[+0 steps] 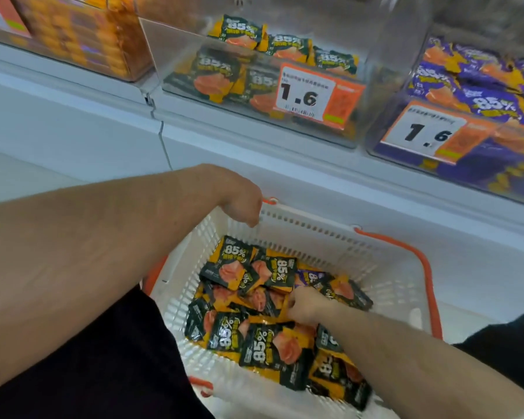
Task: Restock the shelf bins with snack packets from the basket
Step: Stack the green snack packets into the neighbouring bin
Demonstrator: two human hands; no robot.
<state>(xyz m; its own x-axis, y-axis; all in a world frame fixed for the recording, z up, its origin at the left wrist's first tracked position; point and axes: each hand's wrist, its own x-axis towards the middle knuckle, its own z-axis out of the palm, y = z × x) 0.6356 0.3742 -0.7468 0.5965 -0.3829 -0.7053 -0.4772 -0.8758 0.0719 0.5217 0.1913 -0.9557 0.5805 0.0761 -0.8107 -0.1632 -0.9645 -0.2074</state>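
Hands (304, 303) down in basket (315, 234)

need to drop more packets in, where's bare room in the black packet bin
The clear plastic shelf bin is bare at its left, between its left wall and the black-and-orange snack packets. Its right side, behind the orange price tag, is crowded.

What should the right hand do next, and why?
Probably close on a few black packets and lift them to the middle bin. The right hand is already down among the packets in the basket, the left hand steadies the basket's rim, and that bin holds the same black packets with room left.
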